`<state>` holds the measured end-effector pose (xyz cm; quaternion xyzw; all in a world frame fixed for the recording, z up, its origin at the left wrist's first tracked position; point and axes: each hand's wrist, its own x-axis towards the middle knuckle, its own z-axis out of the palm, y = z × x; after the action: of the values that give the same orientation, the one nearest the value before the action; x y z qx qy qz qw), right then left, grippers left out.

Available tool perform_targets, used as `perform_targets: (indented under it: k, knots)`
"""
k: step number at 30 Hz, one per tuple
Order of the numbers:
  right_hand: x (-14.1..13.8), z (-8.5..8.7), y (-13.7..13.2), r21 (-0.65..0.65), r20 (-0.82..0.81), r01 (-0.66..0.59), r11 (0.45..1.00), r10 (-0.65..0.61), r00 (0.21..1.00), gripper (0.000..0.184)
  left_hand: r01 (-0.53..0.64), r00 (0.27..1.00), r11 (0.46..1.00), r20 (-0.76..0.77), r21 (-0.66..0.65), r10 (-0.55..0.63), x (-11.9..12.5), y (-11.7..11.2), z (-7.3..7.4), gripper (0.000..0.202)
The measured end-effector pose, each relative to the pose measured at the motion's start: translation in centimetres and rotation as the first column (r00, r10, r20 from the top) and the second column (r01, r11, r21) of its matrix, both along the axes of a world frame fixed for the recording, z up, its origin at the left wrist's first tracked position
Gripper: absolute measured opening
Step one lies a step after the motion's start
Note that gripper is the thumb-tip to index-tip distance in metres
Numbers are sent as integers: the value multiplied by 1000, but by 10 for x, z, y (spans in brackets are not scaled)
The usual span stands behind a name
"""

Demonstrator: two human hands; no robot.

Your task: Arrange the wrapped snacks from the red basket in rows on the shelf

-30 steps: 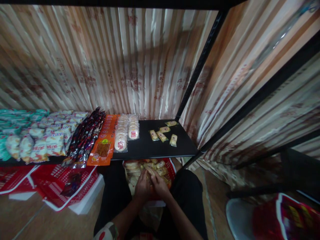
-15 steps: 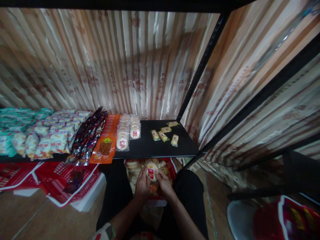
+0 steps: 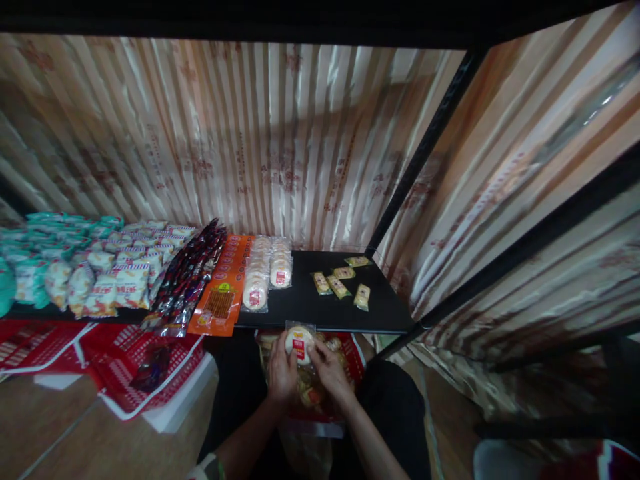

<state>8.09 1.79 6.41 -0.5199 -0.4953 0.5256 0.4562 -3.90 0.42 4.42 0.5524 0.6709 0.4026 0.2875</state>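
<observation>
My left hand [image 3: 281, 372] and my right hand [image 3: 330, 371] both grip a round pale cake in a clear wrapper with a red label [image 3: 299, 341]. They hold it just above a red basket [image 3: 356, 347] of snack packets on my lap. The cake is right at the front edge of the black shelf [image 3: 305, 303]. On the shelf, two rows of the same wrapped cakes [image 3: 267, 277] lie left of several small yellow packets [image 3: 340, 283].
Left along the shelf lie orange packets [image 3: 220, 297], dark shiny packets [image 3: 187, 277], white puffed bags [image 3: 117, 280] and teal bags [image 3: 30, 257]. Red baskets [image 3: 125, 377] sit on the floor at left. A striped curtain [image 3: 250, 133] backs the shelf; black frame posts [image 3: 425, 153] stand right.
Both hands dug in the basket a second ago, then lifted out a wrapped cake and raised it toward the shelf's front edge. The view has tilted slightly downward and shifted right.
</observation>
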Motion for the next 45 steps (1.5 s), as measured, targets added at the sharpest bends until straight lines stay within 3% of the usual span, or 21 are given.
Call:
perform_targets:
  k: [7,13,19,25,34,45]
  knots:
    - [-3,2,23,131,333,87,988,-127,934,43,-29,999,999,-32,38,31,-8,15,8,43]
    - [-11,8,44,133,412,96,986,-143,900,38,-42,998,996,-53,75,46,-14,30,24,42]
    - [-15,2,70,285,432,90,954,-211,877,36,-62,996,992,-55,109,69,-16,46,30,43]
    - [-17,-7,94,304,411,89,948,-215,886,36,-63,995,992,-71,108,71,-14,58,28,46]
    - [-26,-7,116,290,443,115,950,-240,864,34,23,984,997,-178,75,-9,-7,66,17,60]
    - [-36,-8,139,261,421,142,955,-245,874,34,109,960,977,-276,185,-55,-8,80,-4,64]
